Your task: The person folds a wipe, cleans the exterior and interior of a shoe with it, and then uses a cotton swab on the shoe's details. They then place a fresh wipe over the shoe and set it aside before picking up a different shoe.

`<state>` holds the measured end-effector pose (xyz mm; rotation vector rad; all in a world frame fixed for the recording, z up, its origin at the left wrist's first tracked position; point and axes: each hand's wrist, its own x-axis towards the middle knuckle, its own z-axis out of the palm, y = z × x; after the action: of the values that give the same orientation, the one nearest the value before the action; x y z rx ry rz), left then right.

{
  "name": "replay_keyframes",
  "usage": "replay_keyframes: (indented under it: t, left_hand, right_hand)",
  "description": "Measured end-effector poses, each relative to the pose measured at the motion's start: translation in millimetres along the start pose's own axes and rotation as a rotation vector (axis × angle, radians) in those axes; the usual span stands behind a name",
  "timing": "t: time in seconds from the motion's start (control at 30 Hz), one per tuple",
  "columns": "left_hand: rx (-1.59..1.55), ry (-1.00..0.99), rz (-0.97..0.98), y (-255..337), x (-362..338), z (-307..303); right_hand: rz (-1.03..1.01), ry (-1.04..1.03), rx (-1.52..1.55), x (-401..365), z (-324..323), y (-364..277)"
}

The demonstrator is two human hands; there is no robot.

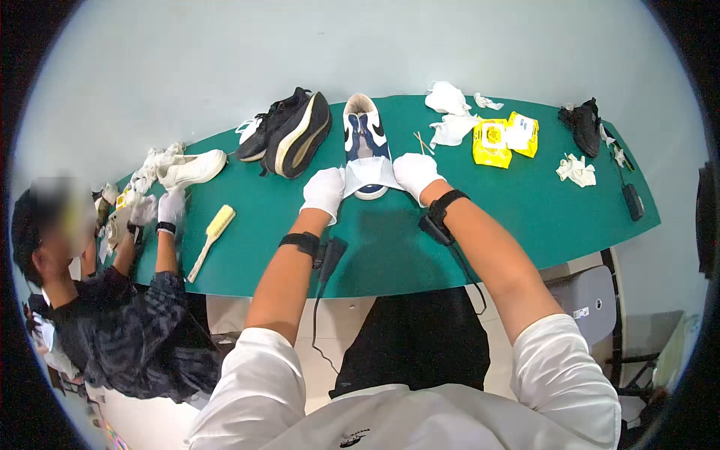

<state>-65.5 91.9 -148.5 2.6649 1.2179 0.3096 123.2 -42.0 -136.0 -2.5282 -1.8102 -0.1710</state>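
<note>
A blue and white sneaker (364, 139) with black side marks stands on the table, its toe toward me. Across its toe a white wet wipe (372, 172) is stretched, hiding most of the front; a bit of blue toe shows below it. My left hand (324, 193), in a white glove, is closed on the wipe's left end. The right end is gripped by my right hand (417, 177), also gloved in white. Each hand is beside the shoe, one on either side.
Black sneakers (296, 135) stand left of the shoe, a wooden-handled brush (213, 240) nearer me. Cotton swabs (424, 143), yellow wipe packs (492, 144) and crumpled wipes (452, 129) lie right. A black shoe (585, 127) is far right. Another person (127, 322) works at left near a white shoe (192, 169).
</note>
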Motion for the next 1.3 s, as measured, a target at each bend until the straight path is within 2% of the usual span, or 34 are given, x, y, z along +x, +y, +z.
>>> replay_keyframes:
  t: [0.07,0.17,0.2,0.3,0.4,0.5,0.53,0.6,0.63,0.67,0.73,0.77,0.8,0.87,0.9,0.93,0.97,1.07,1.1,1.17,1.2,1.3]
  left_hand:
    - [0.093,-0.012,-0.05,8,-10,5]
    - [0.173,0.064,-0.012,14,-26,14]
    - [0.168,0.193,0.034,6,-24,32]
    - [0.192,0.149,-0.022,17,-32,37]
    - [0.218,0.17,0.0,25,-39,39]
    - [0.286,0.14,0.038,21,-36,54]
    - [0.329,0.133,0.076,31,-48,42]
    - [0.281,0.141,0.021,31,-38,59]
    - [0.255,0.145,-0.006,30,-33,72]
    - [0.146,0.251,-0.102,34,-31,80]
    - [0.137,0.297,-0.096,41,-35,87]
    - [0.133,0.318,-0.093,45,-38,91]
    - [-0.31,0.33,-0.285,48,-37,99]
    - [0.044,0.284,-0.204,58,-51,92]
    - [0.221,0.264,-0.161,61,-55,84]
    - [0.222,0.254,-0.127,59,-54,83]
    - [0.078,0.255,-0.187,57,-50,87]
    - [-0.385,0.36,-0.331,47,-30,122]
    - [-0.553,0.463,-0.355,42,-23,144]
    - [-0.752,0.531,-0.403,39,-22,156]
    - [-0.785,0.5,-0.426,39,-21,151]
    - [-0.556,0.582,-0.416,41,-17,162]
  right_hand:
    - [0.081,0.041,0.043,-3,9,-9]
    - [0.06,0.186,0.024,-17,18,-18]
    - [0.06,0.206,0.003,-20,20,-22]
    - [0.064,0.248,-0.019,-27,28,-31]
    - [0.058,0.289,0.034,-31,36,-35]
    - [0.047,0.211,-0.087,-36,36,-44]
    - [0.058,0.158,-0.107,-35,39,-46]
    - [0.076,0.052,-0.149,-33,54,-52]
    - [0.149,0.031,-0.103,-31,62,-56]
    - [0.225,0.014,-0.06,-25,71,-58]
    - [0.345,0.013,-0.023,-14,100,-62]
    - [0.5,0.133,0.238,-15,96,-67]
    - [0.649,0.254,0.504,-15,93,-74]
    - [0.935,0.493,1.049,-22,89,-86]
    - [0.901,0.512,1.002,-23,86,-87]
    - [0.867,0.529,0.954,-24,88,-87]
    - [0.831,0.55,0.902,-25,86,-84]
    - [1.04,0.579,0.95,11,147,-60]
    - [0.943,0.578,0.893,3,129,-66]
    - [0.757,0.567,0.778,-23,88,-83]
    - [0.767,0.55,0.797,-23,87,-82]
    - [0.78,0.592,0.825,-27,74,-85]
